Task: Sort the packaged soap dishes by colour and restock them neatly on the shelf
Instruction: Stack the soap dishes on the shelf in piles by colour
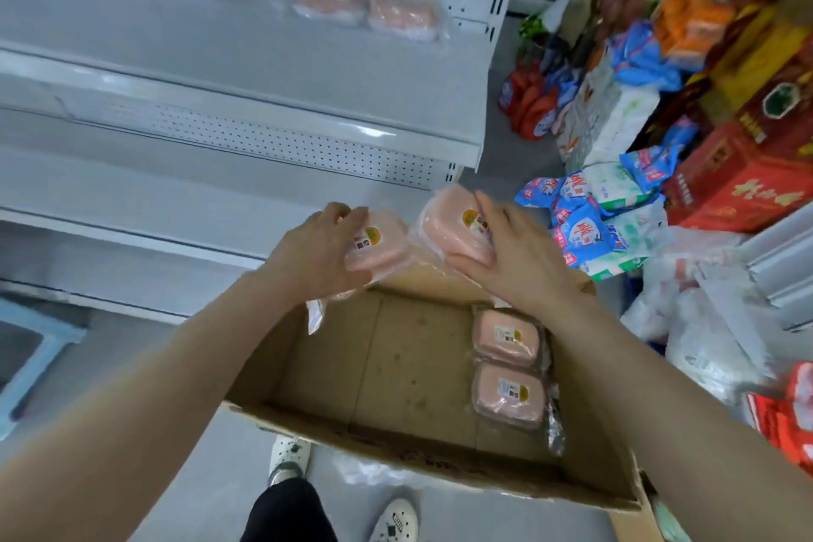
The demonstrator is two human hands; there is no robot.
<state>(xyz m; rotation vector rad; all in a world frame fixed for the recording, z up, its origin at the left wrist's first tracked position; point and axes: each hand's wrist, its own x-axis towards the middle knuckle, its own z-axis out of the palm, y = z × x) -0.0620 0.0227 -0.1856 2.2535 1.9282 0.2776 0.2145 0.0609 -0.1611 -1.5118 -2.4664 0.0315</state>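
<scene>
I have my left hand (316, 251) closed around one pink packaged soap dish (380, 244), fingers (347, 211) curled over its far edge and the label facing up. My right hand (510, 251) grips a second pink soap dish (453, 224) in the same way, thumb beneath and fingers wrapped across its right side. Both packs are held up above the far edge of the open cardboard box (396, 365), just beside each other, in front of the lower white shelf (176, 189). Down in the box, two more pink packs (508, 370) lie against the right wall, one behind the other, labels up. On the upper shelf (220, 57), two pink packs (365, 7) sit side by side against the pegboard back, touching. To the right, assorted bagged and boxed goods (660, 123) are heaped on the floor. My shoes (396, 519) show below the box.
</scene>
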